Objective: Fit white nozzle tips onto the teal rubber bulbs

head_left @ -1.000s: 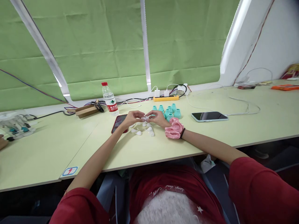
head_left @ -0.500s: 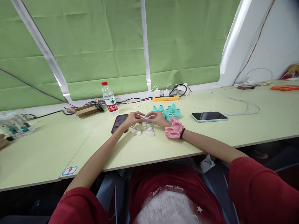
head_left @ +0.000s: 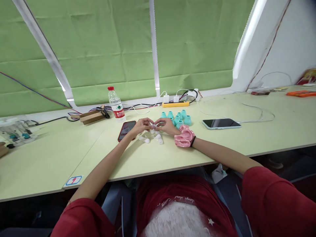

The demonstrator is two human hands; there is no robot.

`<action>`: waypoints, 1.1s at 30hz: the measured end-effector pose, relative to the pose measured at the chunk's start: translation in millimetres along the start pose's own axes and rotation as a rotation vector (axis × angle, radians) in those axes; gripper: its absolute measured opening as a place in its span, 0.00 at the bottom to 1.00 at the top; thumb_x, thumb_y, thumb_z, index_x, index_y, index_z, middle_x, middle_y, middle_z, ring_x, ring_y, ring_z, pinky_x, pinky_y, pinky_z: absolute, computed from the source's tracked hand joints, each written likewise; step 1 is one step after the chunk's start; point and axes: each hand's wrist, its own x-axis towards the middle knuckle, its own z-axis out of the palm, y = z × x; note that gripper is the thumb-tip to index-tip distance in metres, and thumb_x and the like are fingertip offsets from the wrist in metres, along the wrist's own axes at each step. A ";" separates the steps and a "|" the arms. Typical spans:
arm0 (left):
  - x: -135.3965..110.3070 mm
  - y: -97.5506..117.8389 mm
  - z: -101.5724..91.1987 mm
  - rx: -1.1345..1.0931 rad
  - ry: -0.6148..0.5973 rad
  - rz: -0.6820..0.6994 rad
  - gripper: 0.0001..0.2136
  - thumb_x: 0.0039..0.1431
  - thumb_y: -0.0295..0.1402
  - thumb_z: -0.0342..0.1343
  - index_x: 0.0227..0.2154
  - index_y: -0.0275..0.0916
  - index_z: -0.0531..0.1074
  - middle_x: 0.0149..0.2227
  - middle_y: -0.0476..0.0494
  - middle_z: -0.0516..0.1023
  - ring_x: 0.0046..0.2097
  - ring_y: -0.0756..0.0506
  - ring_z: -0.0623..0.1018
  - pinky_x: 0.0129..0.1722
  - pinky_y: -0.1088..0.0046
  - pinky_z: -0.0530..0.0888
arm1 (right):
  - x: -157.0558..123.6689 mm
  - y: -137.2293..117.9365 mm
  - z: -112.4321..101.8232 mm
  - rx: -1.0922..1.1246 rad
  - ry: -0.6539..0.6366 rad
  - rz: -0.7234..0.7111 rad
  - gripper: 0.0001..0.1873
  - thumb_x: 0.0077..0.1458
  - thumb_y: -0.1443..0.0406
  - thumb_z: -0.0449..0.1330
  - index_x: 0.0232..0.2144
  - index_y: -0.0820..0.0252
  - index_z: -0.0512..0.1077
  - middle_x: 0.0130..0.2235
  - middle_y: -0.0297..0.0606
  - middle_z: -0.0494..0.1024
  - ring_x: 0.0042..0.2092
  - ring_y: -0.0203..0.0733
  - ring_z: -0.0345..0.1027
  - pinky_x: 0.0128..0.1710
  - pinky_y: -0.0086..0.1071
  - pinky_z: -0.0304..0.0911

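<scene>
My left hand [head_left: 139, 126] and my right hand [head_left: 167, 126] meet over the pale green table [head_left: 74, 154], fingertips pinched together on a small white piece [head_left: 153, 125] held between them. Several more small white pieces [head_left: 151, 137] lie on the table just below my hands. A cluster of teal cone-shaped parts [head_left: 178, 118] stands right behind my right hand. A pink scrunchie [head_left: 184, 136] and a dark band sit on my right wrist. A red phone [head_left: 126, 129] lies beside my left hand.
A water bottle [head_left: 115, 104] with a red cap stands behind the red phone. A yellow power strip [head_left: 175, 103] with chargers and cables lies by the window. A light blue phone [head_left: 221, 123] lies at the right. Clear containers [head_left: 14, 131] sit far left.
Both hands stay together on the small white piece, with only slight finger shifts. Nothing else on the table has moved.
</scene>
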 end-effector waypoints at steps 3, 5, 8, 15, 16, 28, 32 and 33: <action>-0.3 -2.9 -1.1 -0.013 0.021 -0.023 0.17 0.37 0.35 0.61 0.32 0.33 0.67 0.23 0.48 0.72 0.24 0.52 0.71 0.29 0.74 0.69 | 1.3 2.1 -0.4 -0.018 0.029 -0.016 0.15 0.30 0.65 0.64 0.25 0.64 0.68 0.28 0.36 0.72 0.28 0.34 0.67 0.25 0.27 0.63; -1.1 -4.0 -2.0 -0.024 0.026 -0.030 0.17 0.38 0.35 0.61 0.32 0.33 0.67 0.24 0.47 0.73 0.25 0.52 0.72 0.30 0.73 0.70 | 1.9 2.7 -0.4 -0.040 0.043 -0.035 0.15 0.30 0.64 0.64 0.25 0.64 0.68 0.28 0.35 0.72 0.28 0.35 0.67 0.25 0.27 0.63; -2.7 -3.1 -2.5 -0.052 0.023 -0.022 0.15 0.38 0.35 0.60 0.30 0.33 0.68 0.24 0.45 0.74 0.26 0.51 0.72 0.31 0.71 0.70 | 2.4 2.8 0.0 -0.056 0.050 -0.046 0.16 0.29 0.63 0.65 0.25 0.64 0.68 0.28 0.35 0.72 0.28 0.34 0.66 0.25 0.27 0.63; -3.8 3.4 -0.3 -0.085 0.036 -0.038 0.10 0.39 0.35 0.59 0.23 0.32 0.69 0.23 0.44 0.73 0.25 0.51 0.71 0.32 0.71 0.69 | 0.6 -0.5 1.3 -0.015 0.032 -0.033 0.16 0.29 0.63 0.65 0.25 0.63 0.68 0.29 0.36 0.72 0.28 0.34 0.66 0.26 0.29 0.64; -3.5 3.8 0.0 -0.084 0.042 -0.044 0.10 0.39 0.35 0.59 0.22 0.32 0.69 0.23 0.44 0.73 0.25 0.51 0.71 0.31 0.71 0.69 | 0.5 -0.8 1.4 -0.014 0.035 -0.032 0.17 0.29 0.63 0.65 0.25 0.63 0.69 0.29 0.36 0.72 0.28 0.35 0.66 0.26 0.29 0.64; -3.2 3.0 3.9 -0.085 0.079 -0.019 0.14 0.39 0.38 0.60 0.26 0.32 0.66 0.21 0.47 0.71 0.22 0.53 0.70 0.27 0.73 0.69 | 1.0 -0.8 2.7 -0.070 0.063 -0.087 0.16 0.30 0.61 0.64 0.24 0.63 0.67 0.28 0.34 0.70 0.27 0.34 0.66 0.28 0.30 0.65; -2.6 3.2 3.1 -0.095 0.072 -0.010 0.17 0.40 0.39 0.59 0.31 0.31 0.67 0.21 0.48 0.71 0.21 0.53 0.70 0.25 0.74 0.69 | -2.7 -8.7 5.2 -0.176 0.057 -0.131 0.15 0.34 0.59 0.62 0.25 0.63 0.66 0.27 0.36 0.71 0.26 0.34 0.66 0.26 0.30 0.64; -2.5 3.4 2.8 -0.096 0.069 -0.007 0.17 0.40 0.39 0.59 0.32 0.32 0.67 0.21 0.48 0.71 0.21 0.53 0.69 0.25 0.74 0.69 | -3.7 -13.3 5.0 -0.246 0.054 -0.158 0.15 0.35 0.59 0.61 0.25 0.63 0.67 0.28 0.36 0.71 0.26 0.34 0.66 0.26 0.30 0.63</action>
